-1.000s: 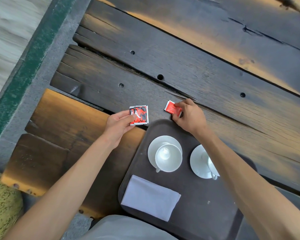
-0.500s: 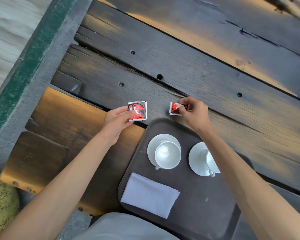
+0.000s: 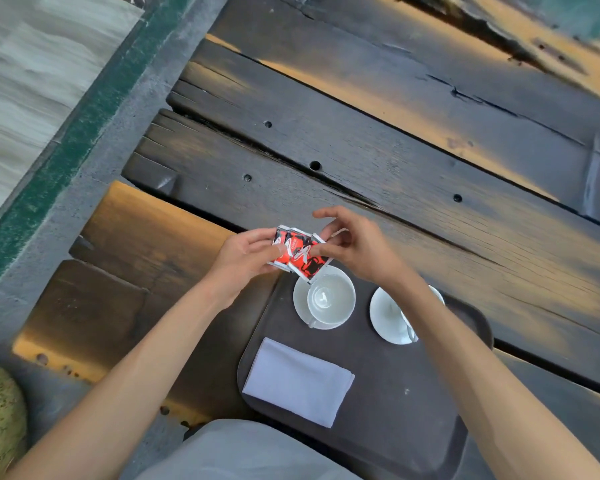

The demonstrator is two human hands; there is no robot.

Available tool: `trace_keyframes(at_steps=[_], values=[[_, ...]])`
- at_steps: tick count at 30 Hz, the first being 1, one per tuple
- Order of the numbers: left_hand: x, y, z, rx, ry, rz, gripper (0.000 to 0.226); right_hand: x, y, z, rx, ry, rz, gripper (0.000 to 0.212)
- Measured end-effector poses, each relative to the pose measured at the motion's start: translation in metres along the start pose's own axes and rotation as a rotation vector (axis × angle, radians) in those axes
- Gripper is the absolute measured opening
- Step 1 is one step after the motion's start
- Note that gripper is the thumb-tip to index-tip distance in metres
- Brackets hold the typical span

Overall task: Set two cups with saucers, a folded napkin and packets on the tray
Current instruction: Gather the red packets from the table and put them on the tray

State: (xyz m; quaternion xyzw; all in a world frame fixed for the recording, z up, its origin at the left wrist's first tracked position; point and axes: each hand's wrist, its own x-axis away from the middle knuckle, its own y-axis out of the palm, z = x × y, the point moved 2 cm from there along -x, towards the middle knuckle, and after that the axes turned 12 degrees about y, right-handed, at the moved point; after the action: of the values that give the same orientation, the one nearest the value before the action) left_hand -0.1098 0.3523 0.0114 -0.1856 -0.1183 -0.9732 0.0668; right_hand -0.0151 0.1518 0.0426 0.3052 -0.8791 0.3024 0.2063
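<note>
Packets (image 3: 300, 250) pinched between both hands' fingers (image 3: 321, 250) above tray (image 3: 378, 403).

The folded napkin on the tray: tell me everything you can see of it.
The napkin is pale, white to light lavender in this light, and looks like soft paper or cloth; which one cannot be told. It is folded into a flat rectangle with clean edges and lies slightly askew on the near left part of the dark brown tray, on the person's side of the two cups. Only the tray touches it; neither hand is on it, and nothing lies on top.
</note>
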Motion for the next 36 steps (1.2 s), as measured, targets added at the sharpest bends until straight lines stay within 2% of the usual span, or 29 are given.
trace_keyframes(at_steps=[5, 9, 16, 18, 22, 29, 33, 36], values=[[0.036, 0.009, -0.008, 0.042, 0.0, -0.099, 0.033, 0.027, 0.009, 0.01, 0.058, 0.012, 0.09, 0.055], [0.064, 0.025, -0.014, 0.0, -0.019, -0.132, 0.031, 0.063, 0.019, 0.031, 0.031, 0.078, 0.123, 0.039], [0.11, 0.081, -0.047, -0.1, -0.108, -0.222, 0.038, 0.157, 0.039, 0.099, -0.356, 0.281, 0.076, 0.017], [0.122, 0.102, -0.065, -0.1, -0.138, -0.237, 0.037, 0.184, 0.04, 0.125, -0.46, 0.335, 0.104, 0.012], [0.141, 0.147, -0.112, -0.139, -0.206, -0.217, 0.031, 0.223, 0.043, 0.185, -0.54, 0.458, 0.212, 0.016], [0.158, 0.216, -0.185, -0.361, -0.291, -0.246, 0.024, 0.256, 0.052, 0.27, -0.383, 0.617, 0.357, 0.023], [0.158, 0.23, -0.2, -0.557, -0.253, -0.257, 0.023, 0.261, 0.054, 0.287, -0.26, 0.615, 0.383, 0.023], [0.16, 0.232, -0.199, -0.776, -0.15, -0.287, 0.03, 0.259, 0.056, 0.287, -0.054, 0.576, 0.374, 0.025]])
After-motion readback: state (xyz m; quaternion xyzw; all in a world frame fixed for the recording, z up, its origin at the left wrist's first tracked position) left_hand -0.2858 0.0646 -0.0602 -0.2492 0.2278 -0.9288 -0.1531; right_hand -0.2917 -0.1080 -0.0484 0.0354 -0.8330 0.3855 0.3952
